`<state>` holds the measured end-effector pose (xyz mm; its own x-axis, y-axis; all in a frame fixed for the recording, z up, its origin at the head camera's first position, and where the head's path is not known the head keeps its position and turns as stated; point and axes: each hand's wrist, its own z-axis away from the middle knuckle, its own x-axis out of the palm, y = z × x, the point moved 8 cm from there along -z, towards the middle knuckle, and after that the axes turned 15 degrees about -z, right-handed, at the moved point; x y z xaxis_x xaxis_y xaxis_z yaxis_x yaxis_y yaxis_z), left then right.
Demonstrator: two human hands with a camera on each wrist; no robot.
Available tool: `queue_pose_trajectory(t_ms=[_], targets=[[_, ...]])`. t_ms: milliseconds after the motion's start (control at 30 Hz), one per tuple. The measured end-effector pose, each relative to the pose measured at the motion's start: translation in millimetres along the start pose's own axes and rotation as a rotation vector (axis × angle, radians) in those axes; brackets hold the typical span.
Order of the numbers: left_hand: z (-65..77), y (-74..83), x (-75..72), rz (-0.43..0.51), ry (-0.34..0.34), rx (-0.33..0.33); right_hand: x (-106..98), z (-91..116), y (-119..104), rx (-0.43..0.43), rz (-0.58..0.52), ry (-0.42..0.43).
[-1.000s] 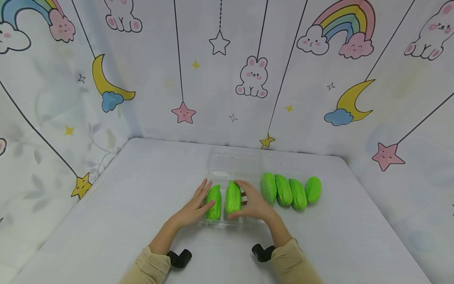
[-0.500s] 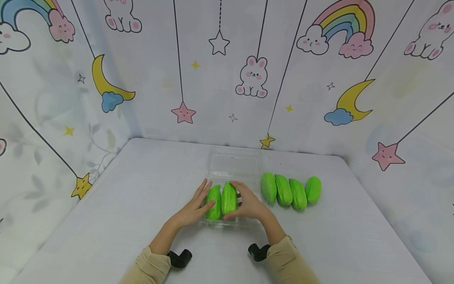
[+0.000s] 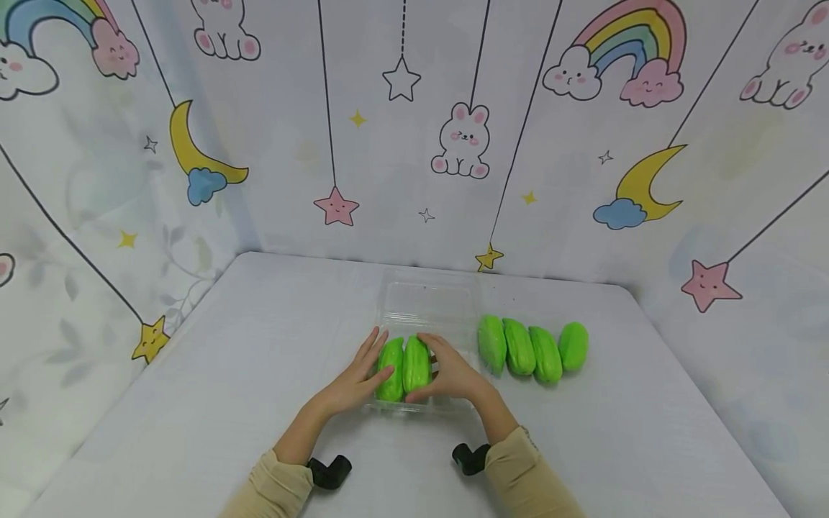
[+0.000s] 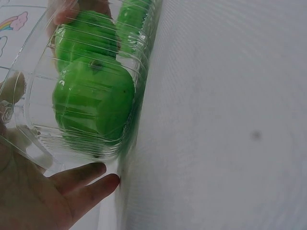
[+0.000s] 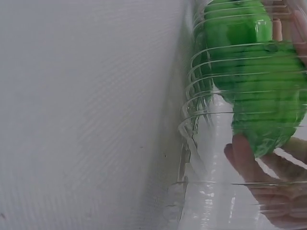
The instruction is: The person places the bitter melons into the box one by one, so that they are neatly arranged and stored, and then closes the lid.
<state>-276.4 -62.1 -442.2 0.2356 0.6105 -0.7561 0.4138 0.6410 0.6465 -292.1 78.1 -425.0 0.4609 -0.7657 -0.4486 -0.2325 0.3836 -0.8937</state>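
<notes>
In the head view, an open clear plastic box [image 3: 447,408] holds two oblong, ridged green fruits side by side. My left hand [image 3: 350,385] rests along the box's left side with its fingers straight; its thumb reaches over onto the left fruit [image 3: 390,385]. In the left wrist view, some left fingers [image 4: 91,189] lie outside the clear wall. The right fruit [image 3: 417,368] is held lengthwise by my right hand [image 3: 456,378], index finger at its far end and thumb at its near end. Other right fingers [image 5: 243,153] touch its underside in the right wrist view, seen through the plastic.
The clear lid [image 3: 427,296] lies folded back behind the box. Several similar green fruits [image 3: 520,347] stand in a row on the white table [image 3: 285,309], just right of the box. A patterned cloth wall [image 3: 278,129] rises behind the table.
My right hand has moved left with its green fruit, closing the gap to the left fruit. My left hand has stayed in place.
</notes>
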Motion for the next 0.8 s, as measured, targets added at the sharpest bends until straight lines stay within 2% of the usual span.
queue_pose_trajectory(t_ms=[300,600,800], targets=[[0.0,1.5,-0.4,-0.018,0.005,0.000,-1.3,-2.2,4.9,0.011,0.053,0.005],[0.4,1.2,-0.9,-0.007,0.007,0.003,-0.7,-2.3,9.4,0.017,0.041,-0.008],[1.1,4.5,-2.8,-0.018,0.051,0.051,-1.1,-1.7,9.9,0.025,0.059,-0.008]])
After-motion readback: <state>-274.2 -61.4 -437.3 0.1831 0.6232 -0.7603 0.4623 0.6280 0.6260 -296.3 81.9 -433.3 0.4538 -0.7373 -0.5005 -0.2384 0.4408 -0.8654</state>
